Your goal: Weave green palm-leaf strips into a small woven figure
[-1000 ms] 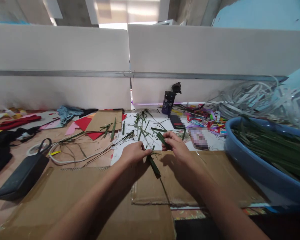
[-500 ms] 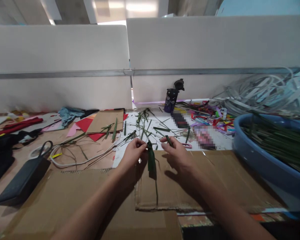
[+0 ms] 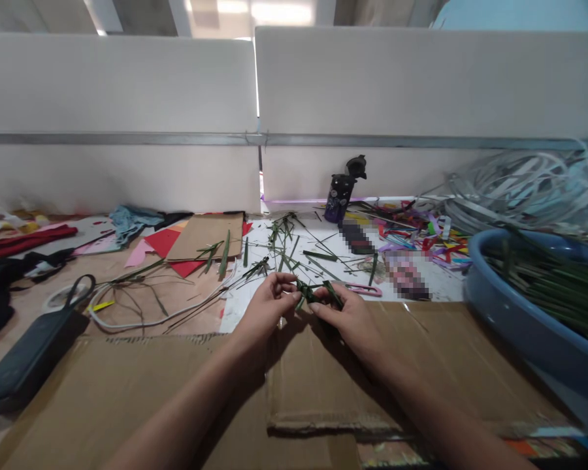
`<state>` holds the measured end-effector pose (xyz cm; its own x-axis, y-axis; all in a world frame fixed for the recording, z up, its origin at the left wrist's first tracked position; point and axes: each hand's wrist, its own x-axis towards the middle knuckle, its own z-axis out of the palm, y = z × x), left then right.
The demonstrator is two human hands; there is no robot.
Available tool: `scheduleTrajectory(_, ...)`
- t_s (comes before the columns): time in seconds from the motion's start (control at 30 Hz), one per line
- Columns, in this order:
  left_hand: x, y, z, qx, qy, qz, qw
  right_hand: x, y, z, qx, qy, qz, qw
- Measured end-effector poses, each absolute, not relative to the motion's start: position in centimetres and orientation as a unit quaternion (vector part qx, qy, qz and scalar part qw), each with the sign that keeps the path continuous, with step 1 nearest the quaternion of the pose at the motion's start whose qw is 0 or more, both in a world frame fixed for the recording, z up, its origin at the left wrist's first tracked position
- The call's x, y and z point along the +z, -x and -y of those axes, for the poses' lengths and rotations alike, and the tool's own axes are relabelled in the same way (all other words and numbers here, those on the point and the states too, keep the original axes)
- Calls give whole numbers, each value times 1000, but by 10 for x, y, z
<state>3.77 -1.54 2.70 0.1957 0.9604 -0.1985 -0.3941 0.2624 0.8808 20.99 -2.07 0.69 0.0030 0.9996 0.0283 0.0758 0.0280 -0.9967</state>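
Note:
Between my fingertips is a folded green leaf strip (image 3: 306, 292), held over the back edge of a cardboard sheet (image 3: 396, 365). My left hand (image 3: 269, 303) pinches its left side between thumb and fingers. On the right side, my right hand (image 3: 343, 313) presses thumb and fingers together on the same leaf, and part of it shows above the fingers. Just beyond the hands, leaf scraps (image 3: 318, 255) and thin stems lie on white paper (image 3: 259, 235). A pink-handled tool (image 3: 365, 289) lies behind my right hand, partly hidden.
A blue basin (image 3: 485, 294) full of long green leaves stands at the right. Behind are a dark bottle (image 3: 340, 198) with its lid up and colourful strips (image 3: 421, 228). A black case (image 3: 34, 352), white cable (image 3: 127, 323) and small cardboard piece (image 3: 206, 238) lie left. A white partition (image 3: 127, 91) closes off the back.
My right hand has come left to meet my left hand at the leaf. The leaf end that hung down is now gathered up between the fingers. The view has shifted slightly.

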Motion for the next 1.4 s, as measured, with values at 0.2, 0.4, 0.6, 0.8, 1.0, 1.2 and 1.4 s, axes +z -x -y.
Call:
scheduleTrajectory(0.2,27,-31,14,432,-370,-375,732,-3,-215,20,350,541,606,466)
scheduleTrajectory(0.4,26,-32,13,465,-408,-389,683,14,-224,26,346,521,613,483)
scheduleTrajectory(0.6,25,-38,18,488,-400,-404,662,34,-235,33,240,518,646,506)
scheduleTrajectory(0.8,20,-41,18,500,-417,-417,634,27,-240,33,185,501,660,528)
scheduleTrajectory(1.0,13,-41,9,478,-489,-440,582,32,-233,42,110,486,708,500)
scheduleTrajectory(1.2,11,-40,6,474,-541,-430,545,30,-229,34,59,427,782,450)
scheduleTrajectory(1.4,13,-40,6,482,-525,-427,557,24,-229,32,50,451,781,429)
